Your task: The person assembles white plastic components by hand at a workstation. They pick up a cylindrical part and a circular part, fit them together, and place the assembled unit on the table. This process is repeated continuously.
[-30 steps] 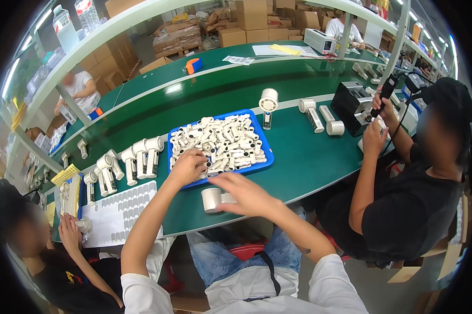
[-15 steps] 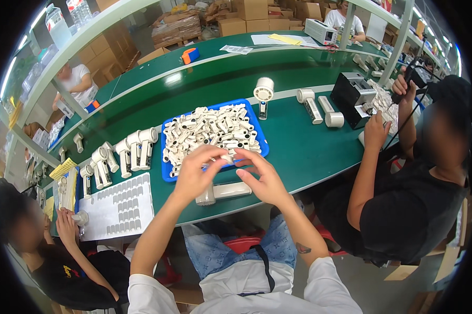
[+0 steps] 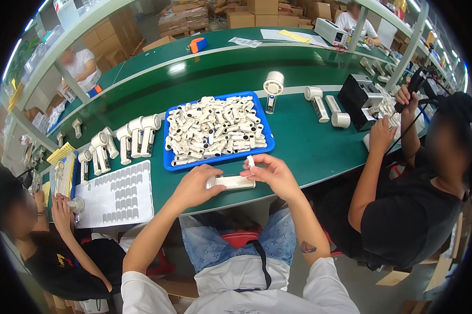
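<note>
A white handheld fan (image 3: 237,182) lies on the green table near its front edge, its handle pointing right. My left hand (image 3: 195,186) is closed around the fan's left end and covers most of its head. Over the handle's right end, my right hand (image 3: 276,177) pinches a small white plastic part (image 3: 251,161) between thumb and fingers. Just beyond both hands sits a blue tray (image 3: 271,137), heaped with similar small white plastic pieces (image 3: 215,128), several with dark round ends.
Several white fans (image 3: 135,137) stand in a row at the left, beside a sheet with grey stickers (image 3: 128,193). One fan (image 3: 273,86) stands behind the tray. A black box-shaped device (image 3: 359,99) is at the right. Co-workers sit close on both sides.
Both hands have come down toward the fan. My left hand has left the small part and taken hold of the fan; my right hand keeps the part, now above the handle's end.
</note>
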Demonstrator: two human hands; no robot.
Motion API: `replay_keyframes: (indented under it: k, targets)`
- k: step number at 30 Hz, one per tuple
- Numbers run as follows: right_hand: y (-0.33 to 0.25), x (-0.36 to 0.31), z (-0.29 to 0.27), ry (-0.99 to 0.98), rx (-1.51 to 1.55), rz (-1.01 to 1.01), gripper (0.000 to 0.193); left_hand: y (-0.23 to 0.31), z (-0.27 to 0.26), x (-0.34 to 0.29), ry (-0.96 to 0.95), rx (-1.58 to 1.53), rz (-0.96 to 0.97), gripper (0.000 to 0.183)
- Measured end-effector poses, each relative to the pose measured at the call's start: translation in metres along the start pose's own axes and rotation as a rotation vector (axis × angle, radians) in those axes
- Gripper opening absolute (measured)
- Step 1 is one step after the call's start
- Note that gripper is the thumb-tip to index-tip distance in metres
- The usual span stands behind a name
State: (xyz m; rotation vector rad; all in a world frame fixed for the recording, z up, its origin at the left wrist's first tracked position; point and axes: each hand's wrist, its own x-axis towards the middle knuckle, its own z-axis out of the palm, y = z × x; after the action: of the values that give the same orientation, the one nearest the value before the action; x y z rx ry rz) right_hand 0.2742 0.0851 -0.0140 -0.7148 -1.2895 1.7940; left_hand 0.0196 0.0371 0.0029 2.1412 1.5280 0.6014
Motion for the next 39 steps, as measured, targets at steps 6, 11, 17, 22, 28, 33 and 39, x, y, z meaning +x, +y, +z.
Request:
replay_keyframes:
  k: [6,11,17,22,28,33,39]
  targets:
    - [0.001,0.003,-0.002,0.065,-0.175,-0.061,0.028,-0.002,0.005,-0.004,0.059,0.021,-0.145,0.055]
    - [-0.011,-0.006,0.002,0.002,0.145,0.010,0.029,0.015,-0.001,-0.008,0.109,-0.030,-0.169,0.049]
    - [-0.002,-0.004,0.003,-0.085,0.324,-0.089,0.024,0.007,0.009,-0.015,0.202,-0.040,0.087,0.050]
    - [-0.004,-0.008,0.019,-0.015,-0.550,-0.217,0.027,0.005,0.007,-0.017,0.143,-0.049,0.118,0.051]
    - [-0.010,-0.011,0.044,-0.041,-1.077,-0.429,0.033,-0.005,0.013,-0.014,0.144,-0.153,0.122,0.046]
    - [0.006,-0.003,0.042,-0.110,-1.115,-0.524,0.026,-0.004,0.027,-0.018,0.298,-0.159,0.109,0.040]
    - [-0.001,-0.005,0.049,-0.100,-1.264,-0.522,0.028,-0.001,0.029,-0.021,0.329,-0.183,0.092,0.041]
